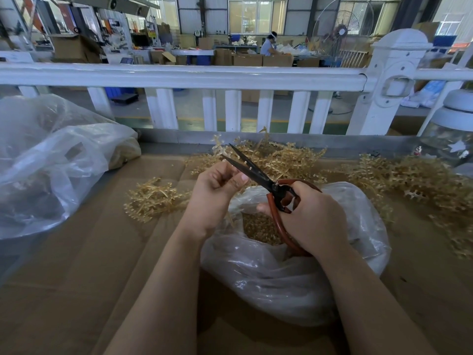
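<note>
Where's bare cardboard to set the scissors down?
Bare: near-left cardboard, between the big bag and the small sprue pile; also the near-right corner beside the open bag. Crowded: sprue heaps along the back and right edge.

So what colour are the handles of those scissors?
Reddish-brown handles on black-bladed scissors, gripped by the right hand; the head view shows them best.

Two hands are showing: the left hand [217,185] is pinching one tan sprue stem [229,218], and the right hand [312,216] is gripping one pair of red-handled scissors [258,175]. Two clear plastic bags are lying on the tabletop [102,265]: the near bag [281,278] and the left bag [51,162]. Three heaps of tan plastic sprues are sitting there: the left heap [153,198], the centre heap [276,157] and the right heap [422,180]. One white-lidded glass jar [453,139] is standing at right.
</note>
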Action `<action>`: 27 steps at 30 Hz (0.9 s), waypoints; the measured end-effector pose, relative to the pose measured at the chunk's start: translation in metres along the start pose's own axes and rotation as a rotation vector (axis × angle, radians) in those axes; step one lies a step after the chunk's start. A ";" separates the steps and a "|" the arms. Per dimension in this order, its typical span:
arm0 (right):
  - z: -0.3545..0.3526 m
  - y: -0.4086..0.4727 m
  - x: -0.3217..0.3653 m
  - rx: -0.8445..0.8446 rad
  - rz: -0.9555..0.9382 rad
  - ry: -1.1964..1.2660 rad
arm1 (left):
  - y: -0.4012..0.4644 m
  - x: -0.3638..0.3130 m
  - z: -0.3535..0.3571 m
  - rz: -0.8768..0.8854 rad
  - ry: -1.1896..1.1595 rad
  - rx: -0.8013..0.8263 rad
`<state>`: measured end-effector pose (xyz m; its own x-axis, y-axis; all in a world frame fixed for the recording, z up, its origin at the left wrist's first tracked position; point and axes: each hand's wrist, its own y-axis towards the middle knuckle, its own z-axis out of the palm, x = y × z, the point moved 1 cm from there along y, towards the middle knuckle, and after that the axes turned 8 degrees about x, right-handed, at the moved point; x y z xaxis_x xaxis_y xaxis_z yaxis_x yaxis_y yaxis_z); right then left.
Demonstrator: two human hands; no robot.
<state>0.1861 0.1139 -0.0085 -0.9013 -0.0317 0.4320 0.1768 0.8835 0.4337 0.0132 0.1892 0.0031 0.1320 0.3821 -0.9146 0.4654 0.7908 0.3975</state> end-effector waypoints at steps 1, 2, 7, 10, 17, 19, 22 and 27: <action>0.000 0.000 0.000 0.000 -0.002 0.007 | 0.000 -0.001 0.000 0.001 -0.009 0.005; 0.000 0.000 0.000 -0.001 -0.004 0.018 | 0.000 -0.002 0.001 0.001 -0.017 0.008; 0.001 0.001 0.000 -0.002 -0.007 0.036 | 0.000 -0.003 0.002 -0.008 -0.064 0.018; 0.001 0.000 0.000 -0.014 -0.014 0.035 | 0.000 -0.004 0.003 -0.020 -0.067 0.014; -0.002 0.001 0.002 -0.021 0.016 -0.022 | 0.000 -0.005 0.008 -0.023 0.038 0.025; -0.002 0.001 0.002 -0.017 0.018 -0.028 | -0.001 -0.006 0.008 -0.023 0.051 0.029; -0.002 0.001 0.002 0.001 0.025 -0.028 | -0.002 -0.007 0.007 -0.032 0.049 0.026; -0.003 0.000 0.002 -0.024 0.025 -0.024 | -0.001 -0.006 0.008 -0.030 -0.004 0.041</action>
<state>0.1856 0.1125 -0.0057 -0.9056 0.0017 0.4242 0.2087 0.8723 0.4422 0.0189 0.1821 0.0071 0.1209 0.3565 -0.9264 0.5051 0.7814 0.3666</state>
